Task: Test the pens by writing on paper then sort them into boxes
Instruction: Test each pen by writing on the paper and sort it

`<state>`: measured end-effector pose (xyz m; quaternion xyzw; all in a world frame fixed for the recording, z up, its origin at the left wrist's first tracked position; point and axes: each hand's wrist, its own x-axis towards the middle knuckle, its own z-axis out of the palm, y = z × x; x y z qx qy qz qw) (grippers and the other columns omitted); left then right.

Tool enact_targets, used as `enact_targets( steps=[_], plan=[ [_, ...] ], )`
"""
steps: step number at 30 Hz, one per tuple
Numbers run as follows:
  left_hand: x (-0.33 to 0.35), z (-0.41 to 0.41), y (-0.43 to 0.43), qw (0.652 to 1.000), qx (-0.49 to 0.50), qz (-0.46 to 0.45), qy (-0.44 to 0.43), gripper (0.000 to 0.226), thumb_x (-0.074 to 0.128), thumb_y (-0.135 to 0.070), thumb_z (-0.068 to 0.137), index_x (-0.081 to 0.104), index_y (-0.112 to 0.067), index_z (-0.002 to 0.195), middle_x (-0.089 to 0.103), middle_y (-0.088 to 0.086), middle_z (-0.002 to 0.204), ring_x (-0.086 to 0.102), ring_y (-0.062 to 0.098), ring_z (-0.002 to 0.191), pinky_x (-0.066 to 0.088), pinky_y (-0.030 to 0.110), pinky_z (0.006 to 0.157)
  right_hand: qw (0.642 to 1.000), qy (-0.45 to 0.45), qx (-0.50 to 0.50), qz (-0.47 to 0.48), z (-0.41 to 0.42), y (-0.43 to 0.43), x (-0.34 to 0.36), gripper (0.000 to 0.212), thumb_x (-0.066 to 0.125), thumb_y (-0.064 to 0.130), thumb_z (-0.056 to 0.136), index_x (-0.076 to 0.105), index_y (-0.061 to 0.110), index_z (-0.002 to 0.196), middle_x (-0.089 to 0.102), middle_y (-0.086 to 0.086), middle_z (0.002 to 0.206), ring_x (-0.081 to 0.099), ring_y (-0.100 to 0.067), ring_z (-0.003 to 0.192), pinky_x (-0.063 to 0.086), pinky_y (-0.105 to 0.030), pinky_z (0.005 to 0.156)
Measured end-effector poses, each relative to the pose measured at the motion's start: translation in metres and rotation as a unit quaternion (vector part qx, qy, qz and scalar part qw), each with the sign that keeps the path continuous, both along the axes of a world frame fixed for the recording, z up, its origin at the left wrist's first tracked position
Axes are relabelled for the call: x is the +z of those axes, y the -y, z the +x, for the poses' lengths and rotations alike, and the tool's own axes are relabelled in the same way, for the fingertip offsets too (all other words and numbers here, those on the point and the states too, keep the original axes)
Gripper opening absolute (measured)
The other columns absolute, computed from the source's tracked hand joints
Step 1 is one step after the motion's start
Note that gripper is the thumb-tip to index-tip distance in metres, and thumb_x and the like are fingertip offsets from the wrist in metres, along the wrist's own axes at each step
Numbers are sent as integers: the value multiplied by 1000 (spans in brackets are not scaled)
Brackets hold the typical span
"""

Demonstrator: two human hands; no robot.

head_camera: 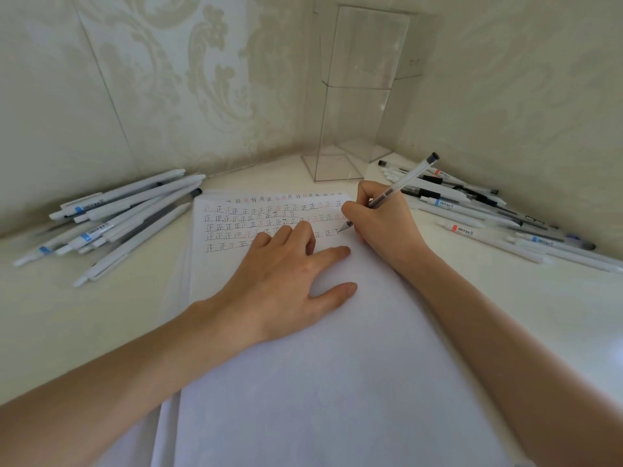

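A stack of white paper (330,348) lies in front of me, with rows of small black and red test marks across its top. My right hand (384,227) grips a clear-barrelled pen (401,185), its tip touching the paper at the end of a row of marks. My left hand (286,278) rests flat on the sheet with fingers spread, covering part of the lower rows. A pile of white pens (111,220) lies to the left of the paper. Another pile of mixed white, clear and black pens (478,210) lies to the right.
A tall clear plastic box (354,106) stands upright in the corner behind the paper, with nothing visible inside. Patterned walls close in on the left, back and right of the pale tabletop (67,315).
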<state>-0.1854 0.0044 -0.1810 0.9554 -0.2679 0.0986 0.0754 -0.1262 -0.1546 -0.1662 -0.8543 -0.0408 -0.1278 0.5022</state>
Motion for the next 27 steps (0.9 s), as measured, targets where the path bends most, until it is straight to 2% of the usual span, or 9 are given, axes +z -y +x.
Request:
enact_targets(
  steps=[2,5,8,11,18,20,22,24,27],
  plan=[
    [0,0,0,1000,-1,-2,-2,75,2,-72,70,31,-46,135,27,-6,96,33,12,90,22,28,78,1000,-4,4,14,0,1,0,23,56,3,76,40,8,61,43,-10,52,43,0,36,30,-23,48],
    [0,0,0,1000,0,0,-3,76,1,-72,70,30,-46,135,27,-6,96,33,12,91,20,27,77,1000,-7,13,22,-1,1,0,28,56,3,75,37,12,57,44,3,41,39,-3,36,31,-18,41],
    [0,0,0,1000,-1,0,-4,77,1,-72,70,30,-46,135,27,-6,97,34,12,92,21,27,77,1000,-7,17,11,-2,0,2,30,56,2,77,35,12,58,41,-7,49,44,0,34,28,-16,40],
    [0,0,-1,1000,-4,-2,-1,77,1,-72,70,30,-46,135,29,-6,97,35,13,91,23,27,78,1000,-10,17,14,-4,0,3,28,56,2,76,36,11,58,41,-10,51,41,-1,35,29,-15,39],
    [-3,2,-1,999,-22,-23,-11,74,7,-72,72,31,-44,136,28,-6,97,33,12,89,29,24,77,1000,-3,1,-1,-3,1,2,31,55,2,77,33,13,58,33,2,51,46,3,40,30,-27,54],
    [-3,-1,-1,997,-25,-70,-23,65,19,-65,80,28,-36,138,33,-6,103,36,13,94,33,24,82,1000,-8,3,11,-3,2,0,27,55,3,77,36,12,60,37,4,47,42,0,40,30,-22,48],
    [-3,-1,-3,984,-18,-167,-53,50,37,-38,92,24,-20,137,37,-3,114,37,11,100,30,19,85,999,-4,10,48,-4,4,1,26,58,8,82,40,12,63,44,5,44,37,-5,40,29,-17,44],
    [-1,1,-5,965,12,-249,-74,37,36,-14,95,26,-11,131,43,0,112,42,11,99,28,13,79,995,-8,28,92,-7,5,4,28,65,20,86,44,14,68,47,2,44,36,-8,41,29,-17,43],
    [2,6,-10,934,65,-344,-77,20,42,-19,96,42,-10,114,60,2,97,57,16,88,40,22,73,980,-14,97,171,-12,3,12,22,68,20,86,51,14,73,51,1,48,40,-12,47,33,-21,46]
  ],
)
